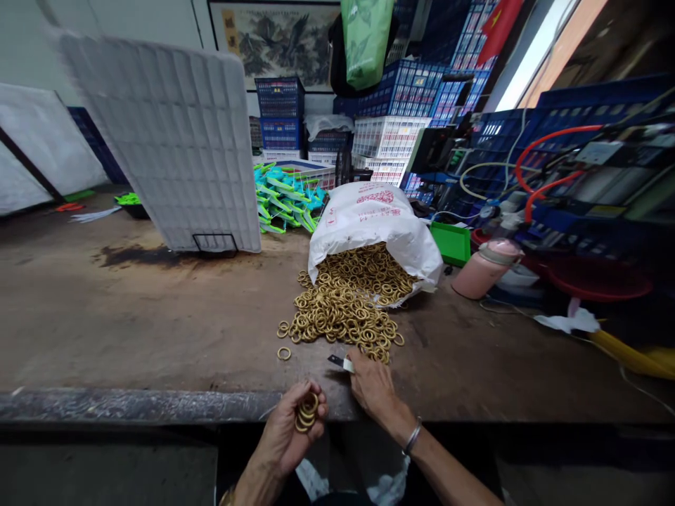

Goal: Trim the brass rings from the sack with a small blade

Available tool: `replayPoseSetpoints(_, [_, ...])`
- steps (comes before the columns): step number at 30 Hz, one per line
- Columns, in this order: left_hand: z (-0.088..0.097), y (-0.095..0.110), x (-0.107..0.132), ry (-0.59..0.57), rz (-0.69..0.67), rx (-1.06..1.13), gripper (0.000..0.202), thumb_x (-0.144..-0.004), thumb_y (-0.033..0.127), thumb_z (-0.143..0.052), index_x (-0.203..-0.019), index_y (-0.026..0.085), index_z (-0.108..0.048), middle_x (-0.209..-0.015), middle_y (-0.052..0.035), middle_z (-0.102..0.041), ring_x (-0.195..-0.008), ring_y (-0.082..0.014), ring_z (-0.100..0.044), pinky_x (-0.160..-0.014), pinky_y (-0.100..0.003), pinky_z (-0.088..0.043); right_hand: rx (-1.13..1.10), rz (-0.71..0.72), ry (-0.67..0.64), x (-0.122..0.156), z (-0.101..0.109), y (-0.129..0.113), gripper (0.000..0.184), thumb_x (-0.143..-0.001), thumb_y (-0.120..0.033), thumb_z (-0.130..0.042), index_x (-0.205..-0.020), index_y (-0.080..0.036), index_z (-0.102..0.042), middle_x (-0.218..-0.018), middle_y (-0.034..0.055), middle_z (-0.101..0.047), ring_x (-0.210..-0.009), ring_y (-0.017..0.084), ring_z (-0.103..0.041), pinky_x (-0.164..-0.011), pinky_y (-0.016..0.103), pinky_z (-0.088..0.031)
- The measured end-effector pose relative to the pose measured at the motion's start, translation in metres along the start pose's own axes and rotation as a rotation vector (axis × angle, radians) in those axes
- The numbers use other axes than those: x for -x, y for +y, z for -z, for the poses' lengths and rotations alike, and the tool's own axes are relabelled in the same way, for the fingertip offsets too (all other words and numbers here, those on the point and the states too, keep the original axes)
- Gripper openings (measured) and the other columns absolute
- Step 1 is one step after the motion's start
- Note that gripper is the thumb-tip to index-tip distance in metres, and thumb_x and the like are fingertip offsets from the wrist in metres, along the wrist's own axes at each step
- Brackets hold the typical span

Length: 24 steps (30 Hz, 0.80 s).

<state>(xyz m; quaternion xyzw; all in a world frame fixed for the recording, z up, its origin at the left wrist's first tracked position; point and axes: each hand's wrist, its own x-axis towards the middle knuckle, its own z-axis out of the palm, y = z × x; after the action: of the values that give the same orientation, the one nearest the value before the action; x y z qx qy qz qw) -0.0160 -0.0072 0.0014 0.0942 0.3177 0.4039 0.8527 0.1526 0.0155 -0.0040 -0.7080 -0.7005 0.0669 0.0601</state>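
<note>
Several brass-coloured rings (pixel 306 413) rest in my left hand (pixel 289 430), its fingers curled around them, at the table's front edge. My right hand (pixel 373 386) is closed on a small flat blade-like tool (pixel 342 363) with a dark tip and a pale part by the fingers. That hand is just in front of a heap of brass-coloured rings (pixel 342 313) and touches or nearly touches its near side. The heap spills from the mouth of a white woven sack (pixel 369 214) lying on its side. One loose ring (pixel 283 353) lies left of the heap.
A tall white ribbed panel (pixel 174 140) stands at the left on the wooden table (pixel 158 330). Green and blue plastic pieces (pixel 287 197) are piled behind. On the right are a pink bottle (pixel 488 269), a green tray (pixel 451 242) and a machine with red hoses (pixel 553 186).
</note>
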Motion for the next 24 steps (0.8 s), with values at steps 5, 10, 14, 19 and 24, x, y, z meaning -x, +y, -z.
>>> replayPoseSetpoints(5, [-0.001, 0.001, -0.001, 0.039, -0.066, -0.085, 0.018, -0.068, 0.023, -0.065, -0.077, 0.015, -0.053, -0.069, -0.0011, -0.058, -0.057, -0.0097, -0.057, -0.039, -0.015, -0.037, -0.360, 0.063, -0.047, 0.003, 0.001, -0.002, 0.012, -0.077, -0.018, -0.039, -0.072, -0.017, -0.049, -0.065, 0.0011, -0.055, -0.061, 0.012, -0.049, -0.054, 0.022, -0.028])
replayPoseSetpoints(10, [-0.010, 0.006, -0.003, 0.064, -0.160, -0.206, 0.028, -0.066, 0.027, -0.066, -0.088, 0.016, -0.053, -0.066, 0.0007, -0.056, -0.054, -0.0089, -0.055, -0.037, -0.014, -0.034, -1.008, 0.056, -0.317, 0.008, 0.014, -0.010, 0.019, -0.078, -0.033, -0.039, -0.066, -0.019, -0.041, -0.053, -0.0071, -0.035, -0.046, 0.006, -0.030, -0.044, 0.019, -0.025])
replayPoseSetpoints(14, [-0.011, 0.003, -0.005, 0.060, -0.222, -0.347, 0.031, -0.066, 0.037, -0.065, -0.085, 0.014, -0.055, -0.059, 0.0027, -0.052, -0.047, -0.0068, -0.049, -0.035, -0.014, -0.030, -1.260, 0.037, -0.529, 0.012, 0.021, -0.015, 0.025, -0.076, -0.040, -0.044, -0.065, -0.018, -0.040, -0.051, -0.0088, -0.032, -0.043, 0.004, -0.023, -0.040, 0.018, -0.019])
replayPoseSetpoints(19, [-0.007, -0.003, -0.005, 0.039, -0.260, -0.470, 0.028, -0.069, 0.039, -0.061, -0.077, 0.014, -0.053, -0.049, 0.0050, -0.046, -0.039, -0.0035, -0.036, -0.034, -0.014, -0.022, -1.303, -0.008, -0.517, 0.011, 0.015, -0.018, 0.031, -0.072, -0.045, -0.051, -0.063, -0.018, -0.039, -0.048, -0.0097, -0.030, -0.042, 0.003, -0.022, -0.038, 0.017, -0.017])
replayPoseSetpoints(24, [-0.006, -0.006, -0.006, 0.089, -0.304, -0.465, 0.030, -0.068, 0.043, -0.061, -0.076, 0.015, -0.051, -0.047, 0.0062, -0.045, -0.039, -0.0035, -0.034, -0.036, -0.014, -0.022, -1.266, -0.109, -0.470, 0.010, 0.009, -0.024, 0.033, -0.074, -0.048, -0.045, -0.061, -0.019, -0.040, -0.044, -0.0100, -0.031, -0.035, 0.003, -0.022, -0.033, 0.016, -0.017])
